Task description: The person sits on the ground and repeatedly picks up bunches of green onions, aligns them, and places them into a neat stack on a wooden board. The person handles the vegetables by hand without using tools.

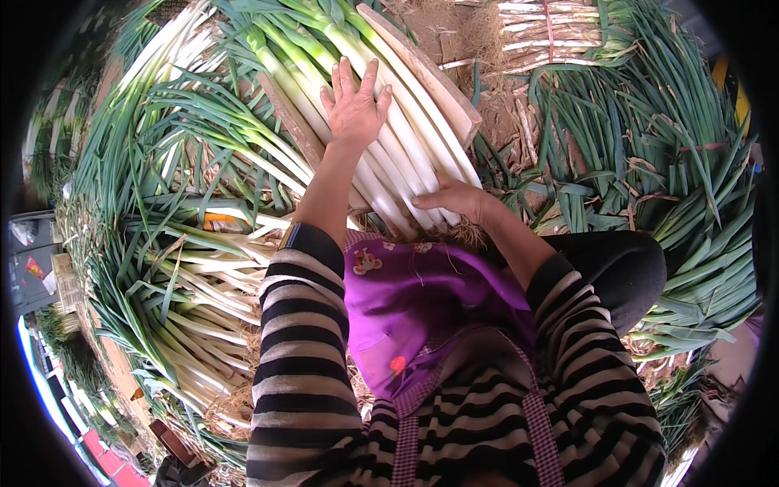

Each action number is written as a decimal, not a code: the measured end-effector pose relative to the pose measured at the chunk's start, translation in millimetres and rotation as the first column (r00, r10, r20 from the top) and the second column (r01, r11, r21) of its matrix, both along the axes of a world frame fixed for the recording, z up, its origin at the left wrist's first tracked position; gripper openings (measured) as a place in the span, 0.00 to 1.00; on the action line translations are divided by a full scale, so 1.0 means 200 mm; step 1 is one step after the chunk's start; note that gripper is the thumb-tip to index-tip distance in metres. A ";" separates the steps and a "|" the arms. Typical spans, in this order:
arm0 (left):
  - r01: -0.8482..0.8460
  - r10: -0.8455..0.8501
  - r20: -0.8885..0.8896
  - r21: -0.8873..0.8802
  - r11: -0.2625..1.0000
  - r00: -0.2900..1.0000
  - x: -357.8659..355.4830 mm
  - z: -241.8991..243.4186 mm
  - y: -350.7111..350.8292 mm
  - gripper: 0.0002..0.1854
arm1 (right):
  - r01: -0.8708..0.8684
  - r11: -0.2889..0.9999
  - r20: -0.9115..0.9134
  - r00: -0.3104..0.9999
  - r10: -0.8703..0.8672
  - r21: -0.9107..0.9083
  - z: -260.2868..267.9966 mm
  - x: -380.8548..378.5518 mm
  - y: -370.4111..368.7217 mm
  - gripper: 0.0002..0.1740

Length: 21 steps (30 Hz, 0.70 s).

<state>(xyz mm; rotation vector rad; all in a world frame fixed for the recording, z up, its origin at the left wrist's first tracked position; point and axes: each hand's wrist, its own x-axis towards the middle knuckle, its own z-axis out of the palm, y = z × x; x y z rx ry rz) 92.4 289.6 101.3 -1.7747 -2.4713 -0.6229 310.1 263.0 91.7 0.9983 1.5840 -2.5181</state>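
Several green onions [389, 131] with thick white stalks lie side by side in a wooden trough with raised side boards [447, 97]. My left hand [356, 106] rests flat on top of the stalks, its fingers spread towards the green part. Near the root ends, my right hand [453, 198] lies against the stalks, its thumb across them and its other fingers partly hidden. The roots hang by the edge of my purple apron [426, 286].
Loose green onions [207, 316] lie heaped at the left. A tied bundle [551, 33] is at the upper right, above a long bank of green leaves [633, 128]. Leaf scraps and dry husks litter the ground. My bent knee [633, 274] is at the right.
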 end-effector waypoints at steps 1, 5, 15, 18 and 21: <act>-0.006 0.012 -0.101 0.058 0.998 0.995 0.00 0.01 0.00 0.29 | 0.007 1.000 -0.030 1.000 -0.007 0.005 0.02 0.01 0.00 0.24; -0.083 0.079 -0.030 -0.128 0.988 0.996 0.02 0.08 0.03 0.26 | -0.112 0.785 0.291 0.953 -0.090 0.609 0.25 0.01 -0.02 0.25; -0.020 0.051 0.143 -0.212 0.977 0.988 0.04 0.23 0.01 0.27 | -0.427 -0.058 0.418 0.899 -0.130 0.902 0.09 -0.22 -0.17 0.32; -0.048 -0.101 0.734 0.179 0.983 0.672 -0.10 0.34 -0.16 0.19 | -0.519 -0.145 0.487 0.849 -0.204 0.843 -0.02 -0.22 -0.17 0.34; -0.376 -0.374 0.774 0.593 0.712 0.511 -0.29 0.27 -0.53 0.12 | -0.347 -0.168 0.323 0.934 -0.153 0.923 -0.04 -0.18 -0.17 0.30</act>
